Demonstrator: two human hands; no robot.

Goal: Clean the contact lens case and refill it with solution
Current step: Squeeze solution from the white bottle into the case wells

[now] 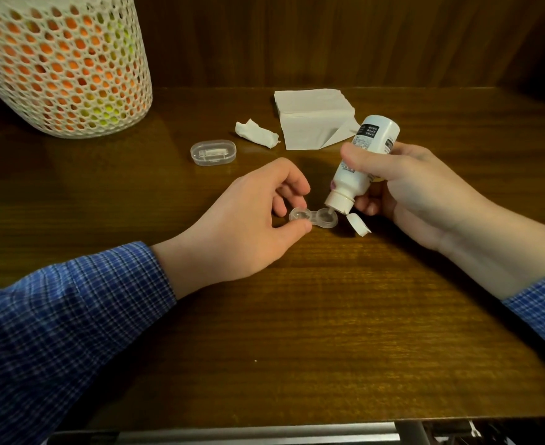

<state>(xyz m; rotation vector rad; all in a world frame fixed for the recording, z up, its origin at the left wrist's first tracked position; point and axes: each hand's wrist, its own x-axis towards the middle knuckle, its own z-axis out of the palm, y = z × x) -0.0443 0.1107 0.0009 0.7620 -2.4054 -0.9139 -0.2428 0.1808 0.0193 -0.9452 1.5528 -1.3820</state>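
Note:
A clear two-well contact lens case [313, 218] lies open on the wooden table [297, 332]. My left hand [252, 220] pinches its left well between thumb and fingers. My right hand [406, 191] grips a white solution bottle [366, 155], tipped nozzle-down, with the tip right over the case's right well. The bottle's white flip cap [358, 223] hangs open beside the nozzle.
A crumpled tissue [256, 133] and a stack of folded white tissues [314, 120] lie behind the hands. A small clear oval box [212, 152] sits to the left of them. A white mesh basket [62, 62] with orange and green contents stands at the back left.

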